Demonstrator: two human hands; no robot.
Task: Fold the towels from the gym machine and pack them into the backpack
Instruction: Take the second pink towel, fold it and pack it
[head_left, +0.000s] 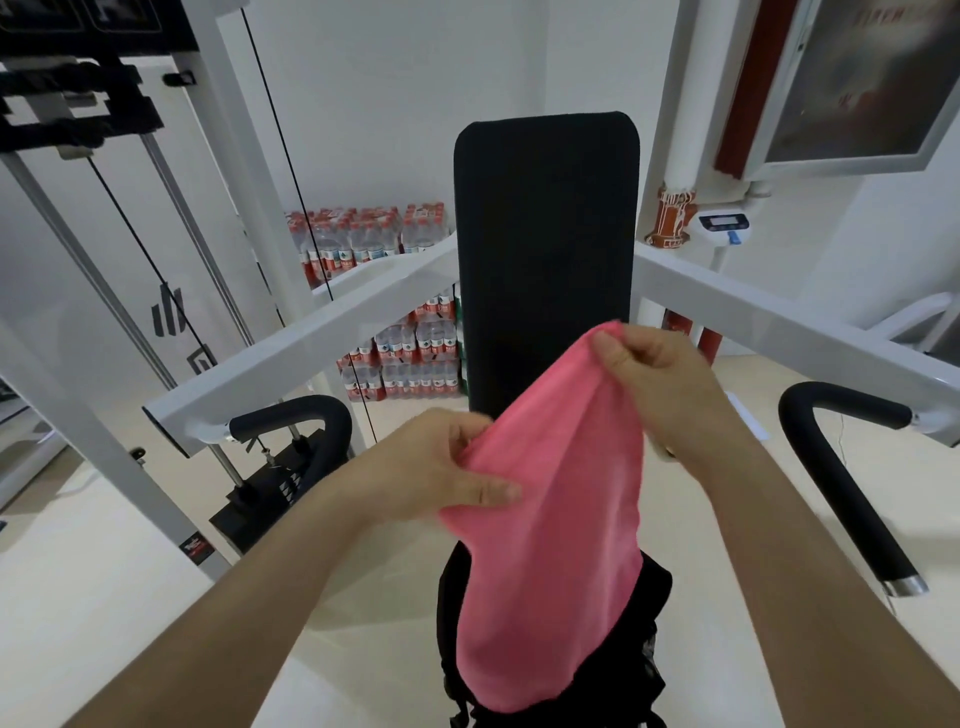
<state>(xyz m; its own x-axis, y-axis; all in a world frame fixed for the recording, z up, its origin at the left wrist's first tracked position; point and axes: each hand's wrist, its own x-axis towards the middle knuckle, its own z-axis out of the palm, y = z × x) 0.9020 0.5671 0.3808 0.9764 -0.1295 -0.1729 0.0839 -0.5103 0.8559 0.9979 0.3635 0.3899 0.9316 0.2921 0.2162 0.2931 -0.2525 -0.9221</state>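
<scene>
Standing at the gym machine (322, 327), I hold the soft, light pink towel (556, 519) hanging limp over the near black backpack (655, 597), my left hand (441, 467) and right hand (660, 384) each pinched shut on its top edge.

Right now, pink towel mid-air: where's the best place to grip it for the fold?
Probably the top edge, one corner per hand, coming from above. The pink towel hangs limp below that edge over the black backpack, so pinching the corners would let it drape flat. The right hand already pinches the high corner; the left hand holds bunched cloth lower down and should slide out to the other corner.
</scene>
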